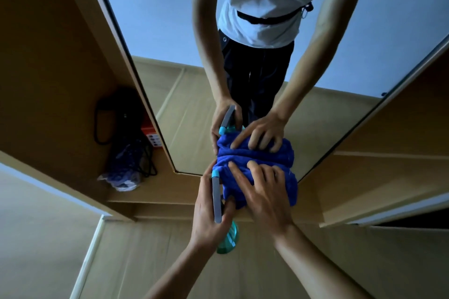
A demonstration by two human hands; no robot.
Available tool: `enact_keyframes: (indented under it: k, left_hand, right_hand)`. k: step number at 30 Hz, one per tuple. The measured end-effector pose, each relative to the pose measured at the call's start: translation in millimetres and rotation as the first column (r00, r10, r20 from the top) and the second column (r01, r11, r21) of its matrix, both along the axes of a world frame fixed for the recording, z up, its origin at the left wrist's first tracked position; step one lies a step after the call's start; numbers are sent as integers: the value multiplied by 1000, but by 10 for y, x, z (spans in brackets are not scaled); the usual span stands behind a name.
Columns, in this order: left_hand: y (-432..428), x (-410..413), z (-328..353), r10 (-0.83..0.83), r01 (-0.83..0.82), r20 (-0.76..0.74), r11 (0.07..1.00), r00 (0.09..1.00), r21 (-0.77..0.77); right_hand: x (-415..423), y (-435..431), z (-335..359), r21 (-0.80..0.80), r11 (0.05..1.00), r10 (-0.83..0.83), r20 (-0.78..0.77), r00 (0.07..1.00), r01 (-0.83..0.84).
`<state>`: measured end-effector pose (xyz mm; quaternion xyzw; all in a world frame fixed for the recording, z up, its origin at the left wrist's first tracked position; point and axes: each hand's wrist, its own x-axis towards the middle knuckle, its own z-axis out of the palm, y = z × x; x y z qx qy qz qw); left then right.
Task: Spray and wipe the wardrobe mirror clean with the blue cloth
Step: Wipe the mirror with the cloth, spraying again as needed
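The wardrobe mirror [170, 31] fills the upper middle of the head view and reflects a person in a white shirt. A bunched blue cloth [281, 182] is pressed against the mirror's bottom edge. My right hand [262, 191] lies on the cloth with fingers spread and slightly bent, pushing it onto the glass. My left hand [206, 213] grips a teal spray bottle [228, 240] with a grey trigger head [216, 199], held just left of the cloth with its nozzle near the mirror. Both hands and the cloth show again in the reflection.
The wooden wardrobe [48, 55] frames the mirror on both sides. In the open left compartment lie a black bag [116, 114], a plastic bag [124, 174] and a red box [149, 133]. Wooden shelves [388, 177] stand to the right. Pale floor lies below.
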<state>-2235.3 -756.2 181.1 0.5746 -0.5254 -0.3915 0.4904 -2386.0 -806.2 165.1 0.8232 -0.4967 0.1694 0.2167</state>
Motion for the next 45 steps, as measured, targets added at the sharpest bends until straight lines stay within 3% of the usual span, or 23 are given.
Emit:
enact_keyframes:
  k: [7, 13, 21, 36, 45]
  left_hand:
    - [-20, 11, -517, 23, -21, -29, 998, 999, 55]
    - [-35, 43, -801, -37, 32, 50, 994, 998, 102]
    - [-13, 21, -857, -77, 68, 156, 996, 985, 62]
    - [174, -28, 292, -67, 80, 121, 991, 990, -103]
    - [185, 0, 1319, -138, 154, 79, 956, 987, -248]
  right_hand:
    - [63, 4, -459, 126, 992, 18, 28, 999, -22]
    - [57, -27, -787, 295, 956, -14, 46, 999, -1]
    - [59, 6, -553, 451, 892, -50, 63, 997, 16]
    - [-48, 250, 795, 457, 885, -109, 16, 994, 89]
    - [-50, 380, 1860, 338, 934, -133, 14, 991, 120]
